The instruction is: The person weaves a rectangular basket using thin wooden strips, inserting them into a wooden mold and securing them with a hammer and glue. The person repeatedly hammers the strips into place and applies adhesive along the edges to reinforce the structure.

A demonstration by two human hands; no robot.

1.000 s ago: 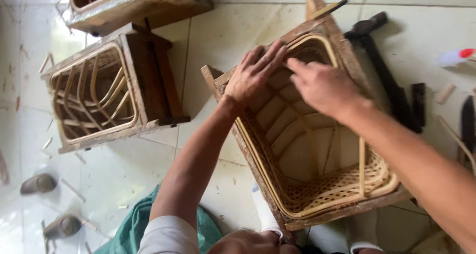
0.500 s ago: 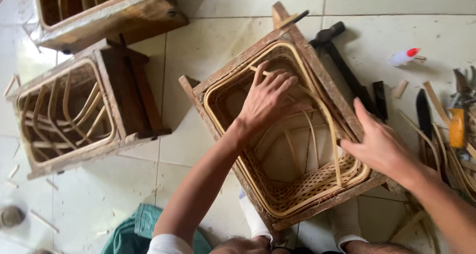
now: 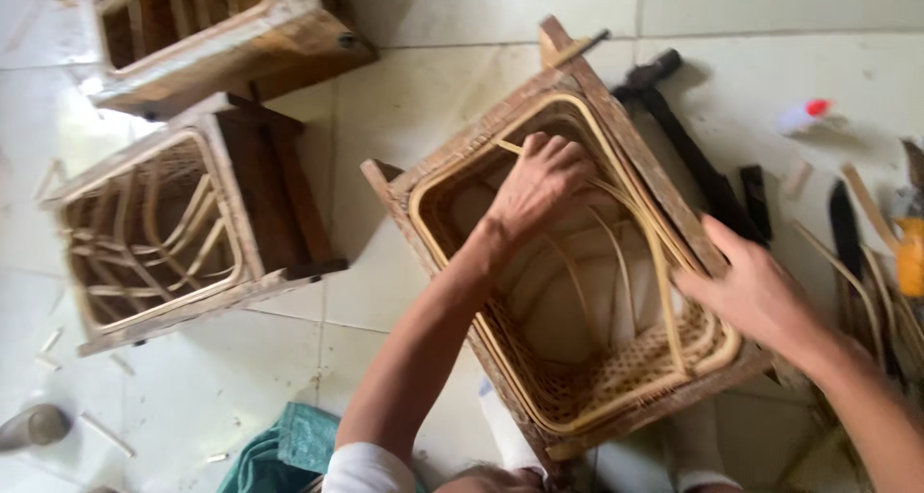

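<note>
Since 0.5 s ago the right hand (image 3: 756, 296) has slid inward along the frame's right edge; the left hand (image 3: 541, 183) stays inside the wooden basket mould (image 3: 630, 156) on the tiled floor (image 3: 404, 117), fingers curled on a rattan strip (image 3: 664, 272); right fingers lie together, flat; judged best to press the strip snug against the rim (image 3: 577, 421); 2 other moulds lie left.

Rough brown wooden frame (image 3: 630, 142) holds smooth pale rattan basket (image 3: 616, 397) on glossy tiled floor (image 3: 433, 98).
</note>
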